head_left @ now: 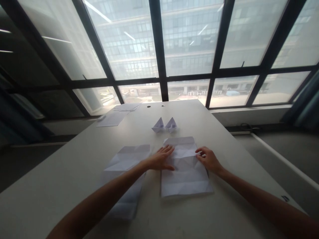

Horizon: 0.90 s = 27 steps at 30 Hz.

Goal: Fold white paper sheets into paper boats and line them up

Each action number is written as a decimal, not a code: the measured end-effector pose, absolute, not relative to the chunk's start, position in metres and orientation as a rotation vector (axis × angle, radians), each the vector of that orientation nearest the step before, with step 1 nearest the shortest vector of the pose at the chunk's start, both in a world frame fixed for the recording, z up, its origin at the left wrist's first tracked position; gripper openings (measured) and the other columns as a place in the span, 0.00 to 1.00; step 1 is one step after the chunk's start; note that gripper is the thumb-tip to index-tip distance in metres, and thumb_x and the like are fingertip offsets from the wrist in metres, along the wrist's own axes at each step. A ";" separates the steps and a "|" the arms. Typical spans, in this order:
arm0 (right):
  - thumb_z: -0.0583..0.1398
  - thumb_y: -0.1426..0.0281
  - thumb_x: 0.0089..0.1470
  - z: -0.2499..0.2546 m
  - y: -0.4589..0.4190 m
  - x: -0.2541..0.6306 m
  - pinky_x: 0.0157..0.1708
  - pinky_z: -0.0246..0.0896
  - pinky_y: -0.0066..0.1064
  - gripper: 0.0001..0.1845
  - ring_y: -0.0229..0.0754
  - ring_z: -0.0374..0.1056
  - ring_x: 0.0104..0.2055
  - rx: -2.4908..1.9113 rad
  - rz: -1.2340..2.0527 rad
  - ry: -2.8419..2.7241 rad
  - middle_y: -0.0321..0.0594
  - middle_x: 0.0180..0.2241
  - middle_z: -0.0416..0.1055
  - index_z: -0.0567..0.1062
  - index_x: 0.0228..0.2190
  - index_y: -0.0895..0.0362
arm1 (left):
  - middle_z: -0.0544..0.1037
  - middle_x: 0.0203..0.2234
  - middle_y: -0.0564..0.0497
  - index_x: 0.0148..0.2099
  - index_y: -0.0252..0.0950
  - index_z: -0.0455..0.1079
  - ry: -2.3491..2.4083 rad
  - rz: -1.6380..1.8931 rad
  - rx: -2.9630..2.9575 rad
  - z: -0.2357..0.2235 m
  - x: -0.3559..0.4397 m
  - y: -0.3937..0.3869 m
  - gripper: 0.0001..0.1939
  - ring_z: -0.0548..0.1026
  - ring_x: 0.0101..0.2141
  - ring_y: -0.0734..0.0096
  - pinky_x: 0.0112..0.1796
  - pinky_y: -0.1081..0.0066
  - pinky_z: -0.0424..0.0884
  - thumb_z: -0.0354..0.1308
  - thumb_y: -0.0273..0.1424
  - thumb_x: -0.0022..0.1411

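A creased white sheet of paper lies on the table in front of me. My left hand rests on its left side with the fingers spread out flat. At the sheet's right edge is my right hand, its thumb and fingers pinched together on the paper's edge. A second creased sheet lies to the left, partly hidden under my left forearm. Beyond the sheets stand two folded paper boats side by side, the right boat close to the left one.
Flat white paper sheets lie at the far left of the white table. Two small round holes show near the table's far end. Large windows rise behind it. A white pipe runs along the right side.
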State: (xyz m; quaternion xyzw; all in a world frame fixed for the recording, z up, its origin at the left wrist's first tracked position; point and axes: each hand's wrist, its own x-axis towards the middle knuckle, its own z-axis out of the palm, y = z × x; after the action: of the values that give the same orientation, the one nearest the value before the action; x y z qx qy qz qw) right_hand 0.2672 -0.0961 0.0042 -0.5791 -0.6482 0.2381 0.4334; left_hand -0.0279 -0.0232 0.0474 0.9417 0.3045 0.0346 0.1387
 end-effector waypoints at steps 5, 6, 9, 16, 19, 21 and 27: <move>0.64 0.71 0.48 0.009 -0.103 0.270 0.48 0.63 0.39 0.15 0.48 0.67 0.45 -1.443 0.427 -1.861 0.44 0.42 0.72 0.78 0.40 0.55 | 0.62 0.63 0.43 0.66 0.40 0.60 0.942 0.316 2.656 0.030 -0.022 -0.021 0.41 0.59 0.63 0.51 0.61 0.53 0.55 0.63 0.52 0.56; 0.64 0.72 0.48 0.009 -0.103 0.271 0.49 0.62 0.40 0.12 0.48 0.67 0.45 -1.460 0.386 -1.879 0.44 0.41 0.72 0.78 0.38 0.54 | 0.67 0.61 0.45 0.63 0.41 0.65 0.951 0.388 2.633 0.028 -0.023 -0.020 0.35 0.63 0.61 0.53 0.61 0.54 0.58 0.63 0.50 0.57; 0.64 0.72 0.49 0.007 -0.102 0.274 0.49 0.60 0.42 0.05 0.50 0.66 0.45 -1.470 0.301 -1.886 0.43 0.39 0.73 0.79 0.32 0.53 | 0.77 0.52 0.51 0.53 0.44 0.75 0.960 0.562 2.511 0.022 -0.023 -0.018 0.19 0.71 0.56 0.57 0.56 0.57 0.66 0.59 0.44 0.62; 0.60 0.73 0.50 0.004 -0.100 0.279 0.52 0.59 0.41 0.12 0.48 0.67 0.50 -1.421 0.306 -1.932 0.43 0.45 0.74 0.77 0.39 0.54 | 0.75 0.53 0.50 0.54 0.43 0.74 0.872 0.610 2.582 0.016 -0.021 -0.016 0.21 0.69 0.57 0.58 0.58 0.58 0.64 0.61 0.45 0.61; 0.61 0.68 0.52 0.003 -0.101 0.280 0.56 0.55 0.44 0.20 0.50 0.64 0.54 -1.442 0.212 -2.056 0.45 0.50 0.72 0.74 0.49 0.53 | 0.68 0.60 0.47 0.61 0.42 0.68 0.876 0.531 2.676 0.018 -0.021 -0.019 0.30 0.62 0.62 0.55 0.61 0.55 0.58 0.61 0.48 0.60; 0.62 0.64 0.53 0.003 -0.101 0.281 0.57 0.54 0.44 0.22 0.52 0.62 0.56 -1.465 0.160 -2.108 0.46 0.53 0.70 0.73 0.51 0.53 | 0.64 0.63 0.47 0.63 0.43 0.64 0.880 0.472 2.712 0.019 -0.021 -0.020 0.33 0.59 0.63 0.54 0.62 0.53 0.54 0.61 0.50 0.59; 0.60 0.59 0.55 0.000 -0.100 0.283 0.59 0.49 0.49 0.23 0.53 0.61 0.58 -1.610 0.066 -2.156 0.47 0.56 0.68 0.73 0.52 0.51 | 0.52 0.68 0.46 0.70 0.43 0.49 0.870 0.280 2.790 0.021 -0.019 -0.020 0.40 0.48 0.67 0.54 0.64 0.52 0.44 0.52 0.55 0.63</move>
State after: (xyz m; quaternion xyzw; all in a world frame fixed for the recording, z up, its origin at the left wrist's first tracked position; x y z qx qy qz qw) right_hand 0.2829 -0.1003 0.0002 -0.5833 -0.7807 0.0238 0.2231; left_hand -0.0192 -0.0203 0.0212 0.9453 0.2949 0.0950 0.1025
